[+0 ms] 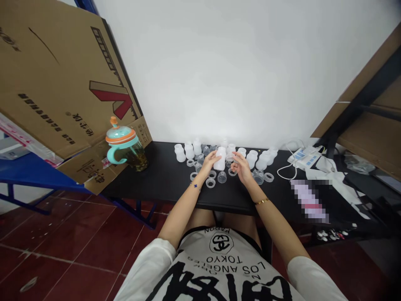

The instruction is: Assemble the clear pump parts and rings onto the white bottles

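My left hand (pixel 210 161) is closed around a white baby bottle (pixel 220 159), held upright over the black table. Just right of it, my right hand (pixel 241 164) has its fingers curled, with a clear piece (pixel 229 157) at the fingertips; whether they grip it cannot be made out. Below the held bottle, a clear dome cap (pixel 222 177) stands on the tabletop. Clear collar rings lie around the hands, among them one ring (pixel 211 183) near the front and another ring (pixel 268 177) to the right. Several white bottles, such as one bottle (pixel 179 153) at the left, line the back.
A teal-and-orange lidded jug (pixel 127 144) stands at the black table's (pixel 163 184) left, against a large cardboard box (pixel 62 79). At the right lie a white power strip (pixel 308 156) with cables and some white sheets (pixel 340 179). A white wall rises behind.
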Demonstrator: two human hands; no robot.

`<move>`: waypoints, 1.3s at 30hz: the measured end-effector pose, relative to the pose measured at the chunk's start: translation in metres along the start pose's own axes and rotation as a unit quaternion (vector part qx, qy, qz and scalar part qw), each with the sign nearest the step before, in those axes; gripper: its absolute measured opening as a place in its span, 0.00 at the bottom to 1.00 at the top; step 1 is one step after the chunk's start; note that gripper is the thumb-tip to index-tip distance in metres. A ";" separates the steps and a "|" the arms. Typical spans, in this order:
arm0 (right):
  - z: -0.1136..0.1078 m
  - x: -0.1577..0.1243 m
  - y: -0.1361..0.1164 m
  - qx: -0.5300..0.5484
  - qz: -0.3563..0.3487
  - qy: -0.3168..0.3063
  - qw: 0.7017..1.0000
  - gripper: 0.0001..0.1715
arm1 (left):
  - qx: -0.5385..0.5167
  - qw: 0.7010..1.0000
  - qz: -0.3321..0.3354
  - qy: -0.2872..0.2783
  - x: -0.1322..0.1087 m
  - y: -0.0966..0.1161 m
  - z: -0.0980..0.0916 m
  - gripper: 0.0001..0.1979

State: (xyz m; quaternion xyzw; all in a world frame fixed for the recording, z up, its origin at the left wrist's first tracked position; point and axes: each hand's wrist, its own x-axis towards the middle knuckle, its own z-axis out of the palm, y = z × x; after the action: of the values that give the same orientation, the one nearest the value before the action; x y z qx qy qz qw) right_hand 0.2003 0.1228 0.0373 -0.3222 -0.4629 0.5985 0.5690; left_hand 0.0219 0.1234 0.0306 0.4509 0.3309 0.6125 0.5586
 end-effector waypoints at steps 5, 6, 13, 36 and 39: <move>0.000 0.000 0.000 -0.002 -0.001 0.000 1.000 0.28 | 0.000 1.000 0.004 0.001 0.001 0.000 0.000 0.26; 0.001 -0.001 -0.001 -0.001 -0.002 0.001 1.000 0.28 | 0.000 1.000 0.004 0.001 0.001 0.000 0.000 0.26; 0.002 -0.001 -0.001 0.007 -0.004 0.004 1.000 0.27 | 0.002 1.000 -0.006 -0.002 0.000 0.002 0.001 0.27; 0.001 -0.001 0.000 0.038 -0.006 0.007 0.999 0.25 | -0.027 0.999 -0.015 0.013 0.002 -0.002 0.000 0.27; 0.002 -0.001 0.000 0.041 -0.007 0.010 0.999 0.23 | -0.031 0.999 -0.014 0.014 0.001 0.001 0.003 0.26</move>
State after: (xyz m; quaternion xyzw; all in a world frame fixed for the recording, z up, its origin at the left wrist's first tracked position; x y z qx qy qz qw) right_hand 0.1990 0.1214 0.0380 -0.3017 -0.4345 0.6093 0.5907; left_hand 0.0241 0.1239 0.0323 0.4202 0.3263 0.6204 0.5762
